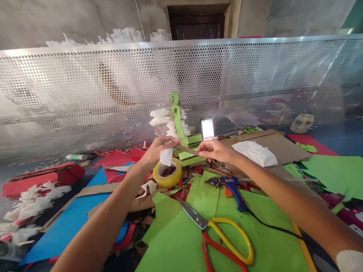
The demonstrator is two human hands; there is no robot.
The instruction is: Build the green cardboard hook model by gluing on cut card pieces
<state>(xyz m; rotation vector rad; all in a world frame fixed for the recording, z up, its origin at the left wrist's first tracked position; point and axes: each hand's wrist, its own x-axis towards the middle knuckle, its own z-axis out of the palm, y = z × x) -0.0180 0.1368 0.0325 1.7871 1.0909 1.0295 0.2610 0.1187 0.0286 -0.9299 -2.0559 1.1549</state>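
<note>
A narrow brown cardboard strip (186, 150) is stretched between my two hands. My left hand (160, 148) pinches its left end, and a white piece of paper (166, 157) hangs below those fingers. At the other end, my right hand (217, 150) has its thumb and fingers closed on the strip. Just behind stands a green cardboard piece (178, 122) with curled ends, white tufts beside it. Under my left hand lies a roll of yellow tape (168, 180). A blue glue gun (234, 190) rests below my right hand.
Open scissors (204, 224) with yellow and red handles lie on green sheets (170, 238) in front. Blue card (70, 223) and red pieces (45, 181) are at left. White tissue (255, 153) sits on cardboard (280, 143) at right. A perforated metal panel (127, 83) spans the back.
</note>
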